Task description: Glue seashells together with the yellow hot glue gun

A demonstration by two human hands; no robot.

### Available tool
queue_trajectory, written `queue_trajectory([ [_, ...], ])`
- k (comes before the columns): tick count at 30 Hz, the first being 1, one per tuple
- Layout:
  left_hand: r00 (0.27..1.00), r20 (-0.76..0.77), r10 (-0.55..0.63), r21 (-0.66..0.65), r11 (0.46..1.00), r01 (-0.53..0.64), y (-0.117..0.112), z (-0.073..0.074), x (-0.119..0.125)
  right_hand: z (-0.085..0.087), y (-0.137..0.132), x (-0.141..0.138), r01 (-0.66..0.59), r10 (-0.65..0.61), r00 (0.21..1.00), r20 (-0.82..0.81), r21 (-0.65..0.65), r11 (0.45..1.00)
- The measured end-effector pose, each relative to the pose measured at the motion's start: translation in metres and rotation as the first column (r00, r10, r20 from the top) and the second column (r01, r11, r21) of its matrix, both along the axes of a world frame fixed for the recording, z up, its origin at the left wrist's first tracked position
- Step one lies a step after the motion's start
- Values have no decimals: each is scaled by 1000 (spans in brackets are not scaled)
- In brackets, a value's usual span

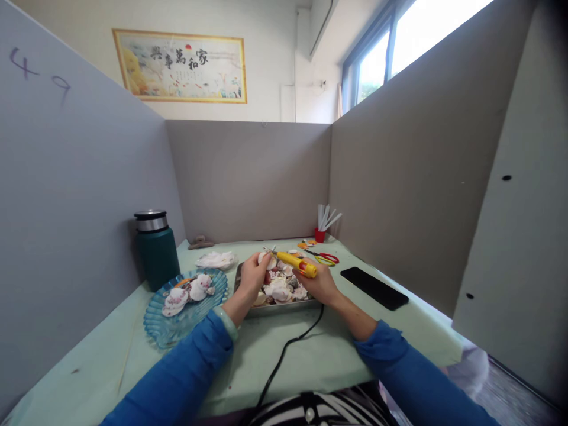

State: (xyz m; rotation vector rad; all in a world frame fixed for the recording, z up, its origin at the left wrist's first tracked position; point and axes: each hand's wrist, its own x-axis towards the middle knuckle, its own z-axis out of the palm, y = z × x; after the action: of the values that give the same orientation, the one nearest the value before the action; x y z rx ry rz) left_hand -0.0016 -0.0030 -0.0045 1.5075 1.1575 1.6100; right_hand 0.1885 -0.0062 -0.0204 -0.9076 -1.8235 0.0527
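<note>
My right hand (320,285) is closed round a yellow hot glue gun (293,262), its tip pointing left. A black cord (288,343) runs from it towards me over the table. Pinched in my left hand (251,277) is a pale seashell (266,260), right at the glue gun's tip. Fine detail where they meet is too small to tell. Below both hands lies a metal tray (277,309) filled with seashells (280,290). On the left, a blue scalloped plate (156,326) bears several shells joined into small figures (199,287).
A green bottle (157,254) stands behind the plate. White crumpled plastic (216,260) lies beyond the tray. Red-and-yellow scissors (327,258), a red cup (319,235) of white glue sticks and a black phone (374,288) are on the right. Grey partitions (248,177) enclose the table.
</note>
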Motion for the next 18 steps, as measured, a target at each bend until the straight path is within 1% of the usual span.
queue_trajectory([
  [11, 997, -64, -34, 2, 999, 34, 1, -3, -1, -1, 1, 0, 2, -2, 1000, -5, 11, 1000],
  [18, 994, -96, -51, -19, 999, 49, 0, -2, 1, 1, -1, 0, -26, 26, 1000, -3, 4, 1000],
])
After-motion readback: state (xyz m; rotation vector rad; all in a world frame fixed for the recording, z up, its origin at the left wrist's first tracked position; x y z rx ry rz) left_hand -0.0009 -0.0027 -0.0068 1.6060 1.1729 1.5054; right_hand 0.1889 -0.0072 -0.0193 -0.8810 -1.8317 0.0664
